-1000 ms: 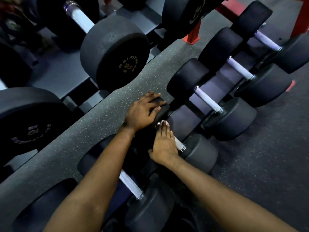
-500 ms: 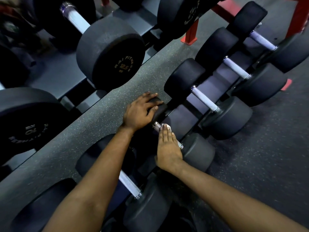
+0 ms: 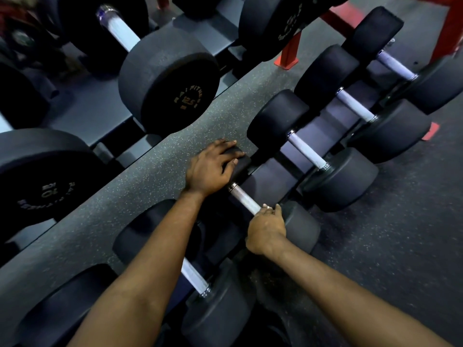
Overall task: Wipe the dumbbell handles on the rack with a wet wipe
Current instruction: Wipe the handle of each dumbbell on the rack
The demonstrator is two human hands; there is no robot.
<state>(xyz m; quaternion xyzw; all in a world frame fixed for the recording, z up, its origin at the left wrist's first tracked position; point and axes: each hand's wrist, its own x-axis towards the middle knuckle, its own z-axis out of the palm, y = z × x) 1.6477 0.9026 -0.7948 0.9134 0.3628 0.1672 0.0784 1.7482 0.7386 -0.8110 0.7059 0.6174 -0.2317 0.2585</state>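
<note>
My left hand [image 3: 210,169] clasps the far head of a dumbbell [image 3: 300,229] while my right hand [image 3: 266,229], the wet wipe hidden beneath it, curls round its handle [image 3: 244,197] toward the rack's [image 3: 310,132] front edge, seemingly mid-wipe, so next I'd release and shift to the neighbouring handle [image 3: 307,152].

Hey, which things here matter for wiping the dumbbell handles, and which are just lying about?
Job: left hand holding black rubber dumbbell head; right hand gripping silver metal dumbbell handle; neighbouring pale handles.
Lying about: big black 12.5 dumbbell; red metal frame foot.
</note>
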